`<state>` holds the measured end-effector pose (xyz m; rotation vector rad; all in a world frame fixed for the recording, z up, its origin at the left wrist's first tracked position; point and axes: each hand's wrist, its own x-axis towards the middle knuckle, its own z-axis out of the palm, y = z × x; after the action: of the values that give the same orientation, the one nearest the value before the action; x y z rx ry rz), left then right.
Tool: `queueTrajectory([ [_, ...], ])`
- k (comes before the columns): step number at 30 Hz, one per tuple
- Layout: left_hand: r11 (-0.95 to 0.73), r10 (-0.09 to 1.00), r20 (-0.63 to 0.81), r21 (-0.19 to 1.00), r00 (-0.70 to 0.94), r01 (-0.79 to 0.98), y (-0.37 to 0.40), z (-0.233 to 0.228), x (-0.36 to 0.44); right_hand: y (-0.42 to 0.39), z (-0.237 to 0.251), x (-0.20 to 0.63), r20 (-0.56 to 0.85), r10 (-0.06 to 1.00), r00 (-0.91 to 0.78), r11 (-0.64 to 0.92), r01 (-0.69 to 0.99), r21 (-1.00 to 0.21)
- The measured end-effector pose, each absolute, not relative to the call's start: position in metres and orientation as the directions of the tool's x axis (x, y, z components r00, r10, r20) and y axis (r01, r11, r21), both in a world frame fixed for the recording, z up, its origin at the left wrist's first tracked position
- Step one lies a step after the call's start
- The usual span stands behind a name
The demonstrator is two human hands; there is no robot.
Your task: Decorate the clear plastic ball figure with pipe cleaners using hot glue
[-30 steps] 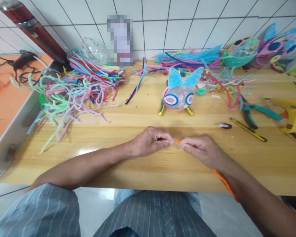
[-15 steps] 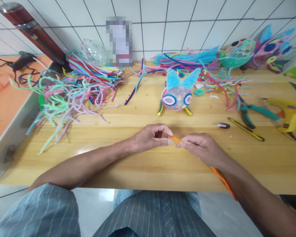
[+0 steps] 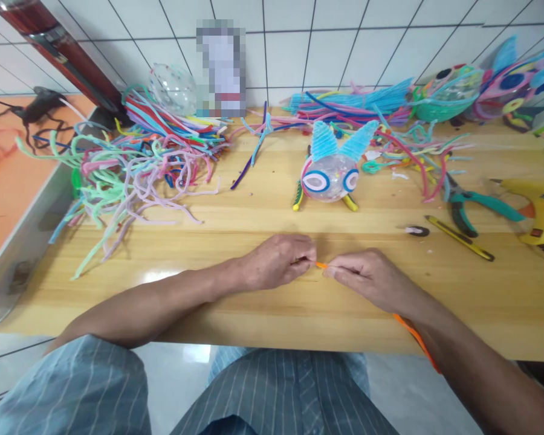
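Note:
An orange pipe cleaner [image 3: 416,336] runs between both hands, and its long tail hangs below the right wrist toward the table's front edge. My left hand [image 3: 281,261] is closed on one end, knuckles up, hiding the tip. Close beside it, my right hand [image 3: 367,277] pinches the same strip between thumb and fingers, leaving a short orange piece bare in the gap. Beyond the hands stands a clear ball figure [image 3: 330,177] with blue pipe-cleaner ears, ringed oval eyes and yellow-green feet.
Loose pipe cleaners [image 3: 149,175] spread across the left, with a blue bundle [image 3: 372,99] at the back. Pliers [image 3: 469,208], a yellow cutter knife [image 3: 460,238] and a glue gun [image 3: 537,208] lie right. Decorated balls [image 3: 448,96] stand against the tiled wall.
My left hand has turned over, fingers curling down around the pipe cleaner's end. The right hand keeps its pinch nearly in place. The whole view has shifted slightly.

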<state>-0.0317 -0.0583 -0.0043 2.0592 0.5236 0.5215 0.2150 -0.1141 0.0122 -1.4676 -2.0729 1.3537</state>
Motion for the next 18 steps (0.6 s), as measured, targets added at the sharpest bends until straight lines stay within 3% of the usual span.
queueTrajectory([
  [5, -0.461, 0.596, 0.182, 0.875, 0.782, 0.147, -0.053, -0.011, -0.032, -0.114, 0.017, 0.221, -0.309, 0.874, -0.375, -0.060, 0.547, -0.835],
  [8, -0.494, 0.620, 0.266, 0.864, 0.738, 0.104, -0.053, -0.016, -0.030, -0.114, 0.017, 0.222, -0.318, 0.876, -0.362, -0.106, 0.499, -0.860],
  [12, -0.612, 0.575, 0.414, 0.790, 0.705, 0.035, -0.055, -0.019, -0.028, -0.114, 0.015, 0.218, -0.388, 0.846, -0.365, -0.184, 0.483, -0.856],
  [18, -0.729, 0.481, 0.520, 0.684, 0.706, -0.008, -0.055, -0.015, -0.034, -0.114, 0.016, 0.214, -0.474, 0.802, -0.363, -0.300, 0.441, -0.846],
])
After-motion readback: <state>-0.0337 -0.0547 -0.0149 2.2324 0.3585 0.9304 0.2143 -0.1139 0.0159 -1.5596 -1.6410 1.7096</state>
